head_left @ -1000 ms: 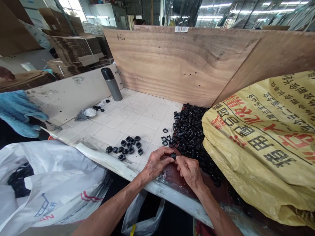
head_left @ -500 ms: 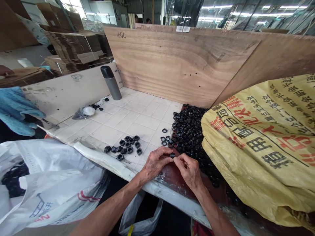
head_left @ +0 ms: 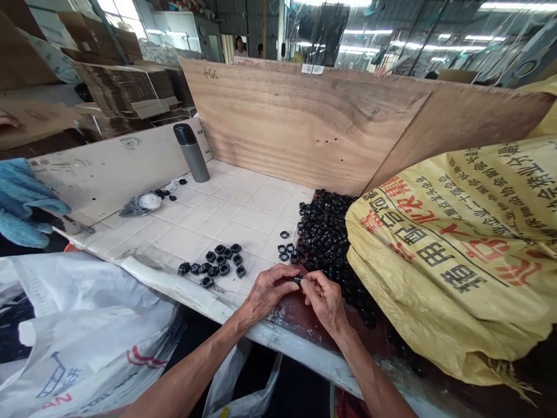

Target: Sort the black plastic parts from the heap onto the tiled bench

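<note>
A small black ring-shaped part [head_left: 297,280] is pinched between the thumb and fingers of my left hand [head_left: 270,290], over the table's front edge. My right hand [head_left: 324,297] meets it from the right, its fingertips closed on the part's other side and hiding some of it. Just beyond my hands lie a few loose black rings [head_left: 284,248]. Behind and right of them spreads a big pile of black rings [head_left: 328,229]. On the tiles to the left sits a smaller cluster of thicker black ring parts [head_left: 221,260].
A yellow printed sack [head_left: 456,261] bulges over the table's right side. Wooden boards [head_left: 278,116] wall the back. On the white tiled top [head_left: 243,203] stand a grey flask [head_left: 194,157] and a small plastic bag [head_left: 141,204]. A white sack [head_left: 96,325] hangs at the left front.
The camera view has shifted slightly. My right fingers have closed in further over the black part, covering more of it; my left hand keeps its pinch.
</note>
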Tool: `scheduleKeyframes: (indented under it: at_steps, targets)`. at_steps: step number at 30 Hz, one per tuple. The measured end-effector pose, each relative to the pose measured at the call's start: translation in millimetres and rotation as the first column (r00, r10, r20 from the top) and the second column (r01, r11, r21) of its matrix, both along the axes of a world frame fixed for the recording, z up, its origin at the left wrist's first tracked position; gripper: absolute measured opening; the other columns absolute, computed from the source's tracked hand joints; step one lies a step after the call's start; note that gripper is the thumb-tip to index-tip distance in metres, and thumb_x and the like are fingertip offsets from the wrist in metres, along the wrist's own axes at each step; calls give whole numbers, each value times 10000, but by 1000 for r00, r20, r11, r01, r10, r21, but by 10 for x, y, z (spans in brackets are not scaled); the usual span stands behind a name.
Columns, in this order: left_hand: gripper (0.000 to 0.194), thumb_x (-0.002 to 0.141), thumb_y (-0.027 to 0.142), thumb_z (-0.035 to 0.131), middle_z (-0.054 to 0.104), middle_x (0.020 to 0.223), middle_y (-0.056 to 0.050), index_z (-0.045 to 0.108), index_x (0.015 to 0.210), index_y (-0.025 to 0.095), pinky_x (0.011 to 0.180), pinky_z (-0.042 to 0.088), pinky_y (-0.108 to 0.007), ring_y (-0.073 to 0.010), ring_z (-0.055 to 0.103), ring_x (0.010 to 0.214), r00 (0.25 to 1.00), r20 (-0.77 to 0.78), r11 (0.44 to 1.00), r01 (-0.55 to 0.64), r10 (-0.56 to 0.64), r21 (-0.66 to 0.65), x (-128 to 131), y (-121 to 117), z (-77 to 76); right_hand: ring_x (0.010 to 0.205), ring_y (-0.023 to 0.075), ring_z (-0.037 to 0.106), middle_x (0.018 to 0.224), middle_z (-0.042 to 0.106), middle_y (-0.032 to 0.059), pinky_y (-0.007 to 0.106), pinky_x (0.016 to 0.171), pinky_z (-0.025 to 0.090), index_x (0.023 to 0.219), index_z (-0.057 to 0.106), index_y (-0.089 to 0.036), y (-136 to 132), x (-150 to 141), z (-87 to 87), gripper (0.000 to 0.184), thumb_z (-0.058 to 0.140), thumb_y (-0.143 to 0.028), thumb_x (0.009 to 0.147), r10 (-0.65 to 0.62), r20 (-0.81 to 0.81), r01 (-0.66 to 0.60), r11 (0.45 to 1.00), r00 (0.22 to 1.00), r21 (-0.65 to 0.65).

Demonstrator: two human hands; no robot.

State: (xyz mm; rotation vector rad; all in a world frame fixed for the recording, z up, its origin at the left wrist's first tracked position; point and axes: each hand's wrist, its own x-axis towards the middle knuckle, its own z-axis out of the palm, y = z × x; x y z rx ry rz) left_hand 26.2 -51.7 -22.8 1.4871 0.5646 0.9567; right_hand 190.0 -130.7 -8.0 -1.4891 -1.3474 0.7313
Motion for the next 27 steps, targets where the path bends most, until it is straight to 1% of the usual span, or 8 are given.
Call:
scheduleKeyframes:
  at_steps: [12,14,16,19,22,23,25,27]
  targets:
    - [275,811,311,764,751,912,-57,690,1043,183,819,584,-361,-214,719,827,998,4,944,62,-64,-325,-58,-185,125,570,134,608,689,626,-16,227,555,465,921,620,-206,-45,-94,58,149,585,-351,910,63,-79,-65,998,995,-26]
    - [213,834,281,744,743,955,-58,689,1017,187,841,579,-345,-211,716,878,997,-81,988,8,-21,-157,-80,-199,89,510,123,565,592,587,-40,224,531,437,878,616,-202,-36,-113,44,147,592,-345,903,53,-141,-65,995,989,-80]
    - [172,881,225,687,722,1062,-65,686,1052,206,887,568,-326,-205,700,978,986,-162,988,-22,47,154,-123,-196,40,476,113,534,534,565,-52,225,530,426,836,605,-194,-25,-133,22,170,600,-353,897,35,-283,-74,989,959,-130]
    - [327,940,118,557,681,1211,-81,620,1233,249,925,558,-312,-196,665,1089,969,-236,834,76,67,547,-218,-178,5,439,100,487,555,555,-49,231,485,421,764,577,-187,-15,-162,-1,249,632,-409,864,30,-588,-175,966,808,-191]
    - [451,947,68,492,652,1291,-96,538,1354,255,968,542,-332,-213,637,1157,936,-353,694,254,1,673,-327,-156,65,414,91,439,588,528,-48,237,429,411,720,557,-186,-24,-189,0,301,680,-448,804,55,-739,-325,918,671,-226]
    - [439,950,74,488,655,1286,-95,542,1348,251,970,541,-328,-212,640,1152,925,-380,682,289,-17,672,-365,-145,97,411,94,442,595,530,-44,240,425,410,716,554,-188,-30,-195,0,312,673,-461,809,66,-731,-347,906,679,-241]
    - [349,955,109,497,670,1240,-86,587,1268,234,926,554,-298,-198,666,1091,908,-419,728,283,7,625,-453,-112,153,418,105,466,607,547,-31,244,432,400,717,549,-195,-46,-193,-12,322,631,-478,848,78,-594,-292,917,801,-273]
    - [213,935,156,545,706,1079,-65,640,1117,212,793,574,-266,-173,701,905,861,-494,807,201,126,555,-556,-58,184,490,129,522,632,566,-15,256,502,418,727,548,-203,-63,-162,-46,300,601,-453,885,22,-257,-82,971,966,-224]
